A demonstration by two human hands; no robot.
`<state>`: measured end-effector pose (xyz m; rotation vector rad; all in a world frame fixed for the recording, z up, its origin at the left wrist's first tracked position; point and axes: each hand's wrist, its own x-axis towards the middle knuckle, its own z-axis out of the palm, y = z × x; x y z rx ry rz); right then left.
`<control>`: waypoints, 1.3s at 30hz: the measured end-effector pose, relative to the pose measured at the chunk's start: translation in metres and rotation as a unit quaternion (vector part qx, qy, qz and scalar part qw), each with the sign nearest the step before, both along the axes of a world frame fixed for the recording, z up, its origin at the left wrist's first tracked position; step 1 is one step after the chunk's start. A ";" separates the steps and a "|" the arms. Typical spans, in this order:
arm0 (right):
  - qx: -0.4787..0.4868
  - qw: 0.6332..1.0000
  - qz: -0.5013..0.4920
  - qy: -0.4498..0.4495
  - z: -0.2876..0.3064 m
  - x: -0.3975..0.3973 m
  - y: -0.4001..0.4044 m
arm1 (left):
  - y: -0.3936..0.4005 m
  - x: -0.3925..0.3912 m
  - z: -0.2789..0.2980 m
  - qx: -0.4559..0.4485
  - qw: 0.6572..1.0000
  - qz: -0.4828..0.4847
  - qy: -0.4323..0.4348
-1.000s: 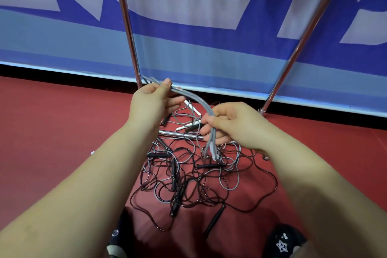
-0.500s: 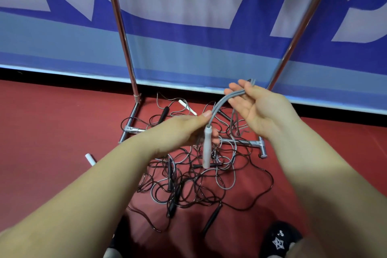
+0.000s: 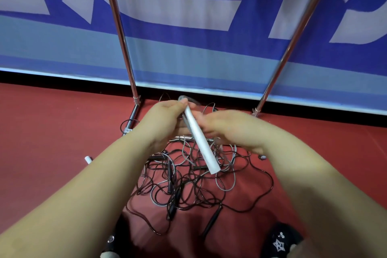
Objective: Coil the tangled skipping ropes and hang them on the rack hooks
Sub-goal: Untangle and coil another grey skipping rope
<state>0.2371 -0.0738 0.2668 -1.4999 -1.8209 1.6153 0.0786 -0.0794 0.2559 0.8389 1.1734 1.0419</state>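
Observation:
My left hand [image 3: 163, 119] pinches the top of a white handle [image 3: 202, 144] of a grey skipping rope, whose folded strands [image 3: 184, 97] loop out above my thumb. The handle slants down to the right over the pile. My right hand [image 3: 232, 130] is blurred; its fingers reach the handle's middle from the right, and its grip is unclear. Below both hands a tangle of black and grey ropes [image 3: 188, 186] with several black handles lies on the red floor. The rack's two chrome poles [image 3: 119, 33] [image 3: 293, 37] rise behind; its hooks are out of view.
The rack's base bar [image 3: 130, 123] lies on the floor left of the pile. A loose white handle [image 3: 88, 159] lies at the left. A blue and white banner [image 3: 199, 52] stands behind the rack. My black shoe [image 3: 280, 241] is at the bottom right.
Both hands came together over the pile. My left hand lifted the white handle higher and tilted it, and my right hand moved left and down from the rope strands to the handle.

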 end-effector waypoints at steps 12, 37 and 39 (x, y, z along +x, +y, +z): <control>0.103 0.991 0.040 -0.078 -0.018 -0.017 -0.001 | 0.001 -0.015 -0.001 -0.004 0.999 0.021 0.023; -0.081 0.956 -0.150 0.237 -0.005 -0.020 0.003 | 0.004 -0.031 0.011 -0.054 0.998 -0.004 -0.018; -0.119 0.924 -0.209 0.296 0.001 -0.017 0.006 | -0.002 -0.023 0.005 -0.050 0.990 -0.075 0.105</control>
